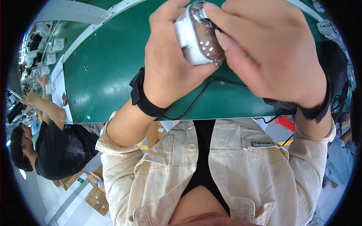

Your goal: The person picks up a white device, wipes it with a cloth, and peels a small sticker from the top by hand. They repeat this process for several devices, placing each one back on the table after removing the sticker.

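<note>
Two hands on one item: my left hand [169, 64] and right hand [269, 52] both held a small white plastic device [190, 35] with a clear glossy cover [206, 34], raised above the green worktop [109, 56].

Left grip: closed around the device's white body, thumb along its lower edge, fingers curled over the top.
Right grip: closed on the clear cover side, fingertips [222, 37] pressed against the shiny face.

Step in hand, as I judged it: close handling or checking of the piece, perhaps seating or peeling the cover; I could not tell which. A further move would have called for steady counter-pressure from the left grip and light, even fingertip force from the right.

Materials and shapes:
- Device: rounded, smooth white shell; transparent reflective front showing bright glints.
- Wrist straps [141, 94]: black, matte, one on each wrist.
- Thin black cable [196, 100]: curved across the worktop below my hands.
- Worktop: flat, dull green mat, pale edge trim.
- Jacket [233, 165]: cream cloth, buttoned pockets.

Nearby: another person in a black shirt [56, 150] worked at the left; cardboard boxes [96, 196] lay on the floor.
</note>
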A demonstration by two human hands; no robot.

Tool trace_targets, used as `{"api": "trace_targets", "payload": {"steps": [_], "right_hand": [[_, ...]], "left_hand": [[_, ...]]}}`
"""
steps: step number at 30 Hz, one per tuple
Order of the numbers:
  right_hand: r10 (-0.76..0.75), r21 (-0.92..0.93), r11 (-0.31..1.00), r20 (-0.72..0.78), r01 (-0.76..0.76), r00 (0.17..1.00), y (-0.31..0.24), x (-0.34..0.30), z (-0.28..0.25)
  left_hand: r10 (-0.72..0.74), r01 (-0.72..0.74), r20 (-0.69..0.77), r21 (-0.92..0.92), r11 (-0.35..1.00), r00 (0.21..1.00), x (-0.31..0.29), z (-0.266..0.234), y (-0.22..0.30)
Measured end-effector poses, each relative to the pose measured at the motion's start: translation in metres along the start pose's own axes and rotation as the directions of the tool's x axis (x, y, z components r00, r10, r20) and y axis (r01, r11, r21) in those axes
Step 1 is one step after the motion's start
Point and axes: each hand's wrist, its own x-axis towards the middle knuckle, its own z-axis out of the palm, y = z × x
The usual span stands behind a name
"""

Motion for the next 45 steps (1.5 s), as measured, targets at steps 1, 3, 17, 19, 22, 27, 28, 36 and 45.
{"api": "trace_targets", "payload": {"steps": [1, 3, 17, 19, 22, 27, 28, 36, 45], "right_hand": [[0.041, 0.263, 0.964, -0.037, -0.03, 0.998, 0.003, 0.001, 0.001], [0.119, 0.717, 0.697, -0.093, -0.016, 0.989, 0.01, 0.007, 0.001], [-0.041, 0.995, 0.001, 0.102, -0.102, 0.994, 0.003, 0.016, 0.052], [-0.087, 0.99, 0.137, 0.024, -0.012, 0.996, 0.005, 0.016, 0.052], [-0.149, 0.989, 0.141, -0.014, 0.035, 0.989, 0.01, 0.017, 0.051], [-0.143, 0.992, 0.125, 0.028, -0.01, 0.989, 0.006, 0.015, 0.045], [-0.146, 0.992, 0.127, 0.028, -0.009, 0.989, 0.003, 0.015, 0.045], [-0.09, 0.932, -0.315, 0.16, -0.181, 0.983, -0.013, 0.013, 0.046], [-0.124, 0.996, 0.086, -0.008, 0.018, 0.992, -0.005, 0.014, 0.054]], "left_hand": [[-0.003, 0.001, -0.017, -0.111, 0.994, 1.0, -0.004, 0.002, -0.004], [-0.006, -0.011, -0.054, -0.314, 0.949, 0.999, -0.005, -0.001, -0.014], [0.147, -0.229, -0.219, -0.425, 0.876, 0.965, 0.003, -0.008, -0.006], [0.196, -0.281, -0.237, -0.413, 0.866, 0.952, 0.005, -0.008, -0.004], [0.254, -0.337, -0.264, -0.346, 0.876, 0.931, 0.005, -0.005, -0.003], [0.253, -0.308, -0.244, -0.224, 0.925, 0.936, 0.0, -0.01, -0.002], [0.253, -0.309, -0.246, -0.222, 0.925, 0.936, 0.0, -0.011, -0.002], [0.17, -0.235, -0.181, -0.444, 0.864, 0.969, -0.005, -0.012, -0.01], [0.239, -0.338, -0.27, -0.421, 0.842, 0.933, -0.003, -0.006, -0.006]]}}
